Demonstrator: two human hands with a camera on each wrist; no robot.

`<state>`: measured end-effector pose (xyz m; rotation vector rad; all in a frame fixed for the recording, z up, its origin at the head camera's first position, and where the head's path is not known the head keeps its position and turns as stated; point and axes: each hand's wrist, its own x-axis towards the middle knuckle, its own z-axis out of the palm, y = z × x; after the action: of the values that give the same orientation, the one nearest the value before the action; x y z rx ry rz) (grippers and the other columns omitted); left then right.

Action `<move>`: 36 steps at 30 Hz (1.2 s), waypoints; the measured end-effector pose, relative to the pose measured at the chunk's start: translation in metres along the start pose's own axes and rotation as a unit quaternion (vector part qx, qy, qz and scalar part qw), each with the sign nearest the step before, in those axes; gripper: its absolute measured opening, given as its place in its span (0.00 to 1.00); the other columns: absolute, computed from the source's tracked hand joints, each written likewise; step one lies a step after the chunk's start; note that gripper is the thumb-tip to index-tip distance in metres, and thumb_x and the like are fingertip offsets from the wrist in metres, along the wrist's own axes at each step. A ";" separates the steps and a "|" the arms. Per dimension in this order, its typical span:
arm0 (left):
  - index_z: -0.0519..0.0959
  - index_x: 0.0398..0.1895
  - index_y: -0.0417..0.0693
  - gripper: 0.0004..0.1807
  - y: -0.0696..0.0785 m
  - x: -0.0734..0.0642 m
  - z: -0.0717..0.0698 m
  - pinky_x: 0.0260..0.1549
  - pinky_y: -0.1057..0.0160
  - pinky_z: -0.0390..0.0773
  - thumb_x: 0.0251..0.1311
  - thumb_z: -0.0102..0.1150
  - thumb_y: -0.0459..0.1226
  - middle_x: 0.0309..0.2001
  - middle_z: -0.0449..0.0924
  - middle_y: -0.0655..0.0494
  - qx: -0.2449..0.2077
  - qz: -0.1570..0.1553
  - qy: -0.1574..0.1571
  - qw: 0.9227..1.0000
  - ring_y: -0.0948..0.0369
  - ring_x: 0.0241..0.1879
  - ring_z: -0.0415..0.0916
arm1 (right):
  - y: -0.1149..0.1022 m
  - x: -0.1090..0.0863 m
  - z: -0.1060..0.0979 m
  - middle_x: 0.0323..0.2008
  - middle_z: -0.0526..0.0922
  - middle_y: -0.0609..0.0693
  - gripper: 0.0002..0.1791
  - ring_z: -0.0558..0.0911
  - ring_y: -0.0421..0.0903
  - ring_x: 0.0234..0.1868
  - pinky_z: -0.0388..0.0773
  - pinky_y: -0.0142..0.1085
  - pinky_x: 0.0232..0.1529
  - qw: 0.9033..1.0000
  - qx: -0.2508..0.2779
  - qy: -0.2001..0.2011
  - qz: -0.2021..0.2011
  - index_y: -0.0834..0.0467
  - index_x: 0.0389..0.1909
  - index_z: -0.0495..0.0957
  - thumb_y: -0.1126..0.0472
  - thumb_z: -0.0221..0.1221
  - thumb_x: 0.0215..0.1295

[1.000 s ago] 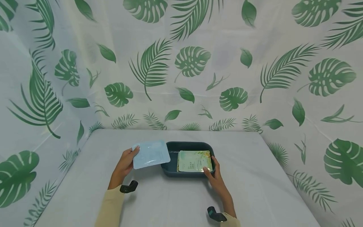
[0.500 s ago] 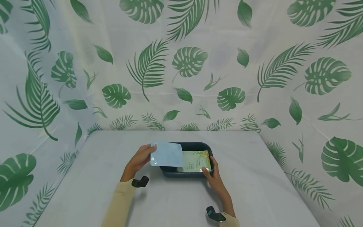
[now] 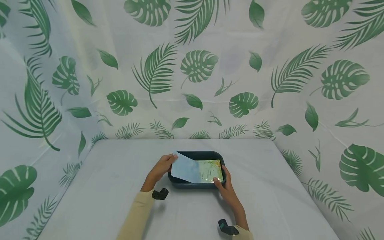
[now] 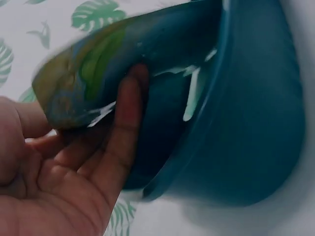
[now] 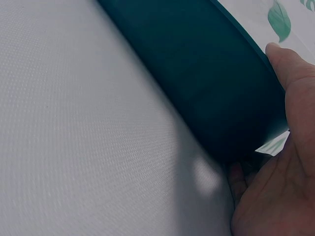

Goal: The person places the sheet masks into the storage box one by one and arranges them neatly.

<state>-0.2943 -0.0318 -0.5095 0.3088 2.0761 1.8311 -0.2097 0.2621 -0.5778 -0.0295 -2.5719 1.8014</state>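
Note:
A light-blue sheet mask packet (image 3: 184,169) slopes into the dark teal plastic basin (image 3: 195,186). My left hand (image 3: 162,166) pinches its upper left edge over the basin's left end. In the left wrist view, fingers (image 4: 129,105) lie against the packet's underside (image 4: 93,64), which bears green and yellow print. Inside the basin, on the right, lies a pale green packet (image 3: 211,169) with floral print, partly covered by the blue one. My right hand (image 3: 227,186) grips the basin's right end, thumb at the front rim. In the right wrist view the hand (image 5: 290,132) holds the basin wall (image 5: 192,64).
A white-covered table (image 3: 270,193) surrounds the basin. Behind it and at both sides hangs a white cloth with green leaf print (image 3: 198,110). A black wrist device (image 3: 160,194) sits on the left wrist, another device (image 3: 227,227) on the right.
My left hand has moved right, bringing the blue packet from beside the basin to over it and down into its left part. The right hand keeps its hold on the basin.

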 end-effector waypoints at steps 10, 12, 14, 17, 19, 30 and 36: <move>0.67 0.68 0.39 0.26 -0.004 0.006 0.022 0.49 0.52 0.77 0.72 0.48 0.44 0.51 0.82 0.44 0.191 -0.014 0.131 0.973 0.55 0.45 0.78 | 0.001 0.001 -0.002 0.79 0.36 0.57 0.42 0.37 0.61 0.78 0.40 0.65 0.71 1.000 -0.004 -0.006 0.007 0.43 0.77 0.38 0.44 0.52 0.72; 0.63 0.70 0.37 0.28 -0.004 0.005 0.026 0.55 0.49 0.75 0.72 0.48 0.43 0.58 0.78 0.40 0.228 -0.009 0.142 0.963 0.51 0.53 0.77 | 0.001 0.001 -0.002 0.79 0.36 0.57 0.41 0.37 0.61 0.78 0.40 0.65 0.71 1.000 -0.006 -0.006 0.004 0.44 0.77 0.38 0.45 0.51 0.72; 0.62 0.70 0.34 0.29 -0.003 0.004 0.029 0.57 0.46 0.74 0.72 0.48 0.42 0.61 0.75 0.37 0.267 0.000 0.143 0.953 0.48 0.58 0.76 | 0.001 0.001 -0.002 0.79 0.36 0.57 0.41 0.37 0.60 0.78 0.40 0.65 0.71 1.000 -0.006 -0.005 0.000 0.44 0.77 0.38 0.45 0.51 0.73; 0.63 0.68 0.29 0.29 -0.001 0.003 0.033 0.41 0.51 0.80 0.72 0.48 0.41 0.44 0.82 0.37 0.296 0.006 0.123 0.947 0.50 0.42 0.81 | 0.001 0.001 -0.002 0.78 0.36 0.57 0.41 0.37 0.60 0.78 0.40 0.65 0.71 1.000 -0.004 -0.004 -0.002 0.44 0.77 0.38 0.46 0.51 0.73; 0.65 0.66 0.27 0.28 0.001 0.002 0.035 0.27 0.59 0.76 0.71 0.49 0.41 0.28 0.80 0.45 0.311 0.008 0.106 0.945 0.56 0.27 0.77 | 0.000 0.000 -0.001 0.78 0.36 0.57 0.41 0.37 0.60 0.78 0.40 0.65 0.71 1.000 -0.001 -0.004 -0.001 0.45 0.77 0.38 0.46 0.52 0.73; 0.74 0.56 0.29 0.22 0.001 0.006 0.048 0.39 0.53 0.78 0.71 0.50 0.40 0.39 0.83 0.43 0.363 -0.006 0.107 0.925 0.57 0.33 0.75 | 0.000 0.001 0.002 0.78 0.36 0.58 0.41 0.37 0.61 0.78 0.39 0.66 0.71 1.000 -0.008 0.000 0.015 0.44 0.77 0.39 0.44 0.51 0.72; 0.70 0.62 0.34 0.22 -0.001 0.007 0.057 0.43 0.50 0.80 0.72 0.49 0.39 0.51 0.81 0.39 0.392 -0.006 0.083 0.916 0.57 0.35 0.76 | -0.002 0.000 0.001 0.78 0.37 0.60 0.42 0.37 0.64 0.78 0.39 0.66 0.71 1.000 -0.013 -0.001 0.019 0.44 0.77 0.39 0.45 0.52 0.72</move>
<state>-0.2779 0.0225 -0.5169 0.3355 2.8435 0.9476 -0.2093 0.2608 -0.5758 -0.0767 -2.6132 1.7795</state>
